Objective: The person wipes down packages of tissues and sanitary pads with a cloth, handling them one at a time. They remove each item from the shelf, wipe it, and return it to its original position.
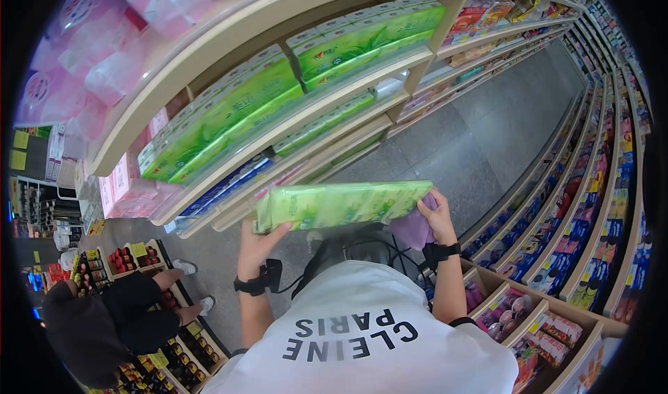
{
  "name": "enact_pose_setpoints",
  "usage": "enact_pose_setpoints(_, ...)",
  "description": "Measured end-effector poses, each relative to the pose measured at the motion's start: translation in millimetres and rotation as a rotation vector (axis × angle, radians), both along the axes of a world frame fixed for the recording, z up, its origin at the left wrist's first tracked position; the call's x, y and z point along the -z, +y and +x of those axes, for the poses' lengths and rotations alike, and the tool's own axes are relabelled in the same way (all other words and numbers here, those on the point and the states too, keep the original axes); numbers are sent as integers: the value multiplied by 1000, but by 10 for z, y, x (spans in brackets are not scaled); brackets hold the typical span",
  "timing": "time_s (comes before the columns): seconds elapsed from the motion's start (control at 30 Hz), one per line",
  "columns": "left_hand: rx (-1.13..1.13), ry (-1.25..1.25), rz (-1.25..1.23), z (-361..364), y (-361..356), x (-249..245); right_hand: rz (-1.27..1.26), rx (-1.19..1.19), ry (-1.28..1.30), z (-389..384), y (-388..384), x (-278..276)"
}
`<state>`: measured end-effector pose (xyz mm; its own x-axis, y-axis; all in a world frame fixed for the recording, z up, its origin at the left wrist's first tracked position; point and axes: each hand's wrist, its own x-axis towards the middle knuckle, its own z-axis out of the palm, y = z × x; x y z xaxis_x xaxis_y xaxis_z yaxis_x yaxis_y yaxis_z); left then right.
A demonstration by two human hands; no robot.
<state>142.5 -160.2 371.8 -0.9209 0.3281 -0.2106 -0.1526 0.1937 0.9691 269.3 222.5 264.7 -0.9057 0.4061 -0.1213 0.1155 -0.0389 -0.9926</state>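
A long green plastic-wrapped pack (344, 205) is held level in front of my chest. My left hand (266, 239) grips its left end, thumb over the near edge. At the right end, my right hand (438, 216) holds the pack together with a purple cloth (412, 228) that hangs below it. Both wrists wear black straps. Beyond the pack, similar green packs (233, 119) stand in rows on a wooden shelf (278, 140).
Pink packs (118, 39) lie on the top shelf at upper left. A person in dark clothes (87, 324) is at lower left beside a display rack. A grey floor aisle (480, 133) runs to the upper right, with long stocked shelves (557, 220) along its right side.
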Motion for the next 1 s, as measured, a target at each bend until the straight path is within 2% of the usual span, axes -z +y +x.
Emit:
enact_pose_setpoints(0.07,64,85,-127,-9,172,84,5,4,6,80,126,69)
enact_pose_setpoints(0.13,138,256,-269,0,427,93,-171,84,-112,189,217,89)
enact_pose_setpoints(0.17,150,167,-267,18,516,146,-255,123,-165,221,295,98)
enact_pose_setpoints(0.23,168,-7,-258,41,701,354,-238,165,-141,327,492,170)
enact_pose_setpoints(0.33,1,-33,-123,62,1091,661,-233,194,-132,500,855,340)
enact_pose_setpoints(0.43,47,71,-183,3,1395,1004,-232,175,-190,607,1153,390)
enact_pose_setpoints(0.57,152,162,-520,-54,1505,1603,-180,37,-274,595,1382,407)
enact_pose_setpoints(0.67,209,71,-615,-109,1543,1789,-224,-29,-327,595,1376,444)
enact_pose_setpoints(0.8,236,85,-571,-235,1624,1886,-278,118,-316,632,1289,732)
enact_pose_setpoints(0.97,184,143,-389,-452,1710,2535,-74,191,-211,463,1279,1201)
enact_pose_setpoints(1.0,200,155,-459,-495,1707,2673,-29,180,-201,409,1268,1312)
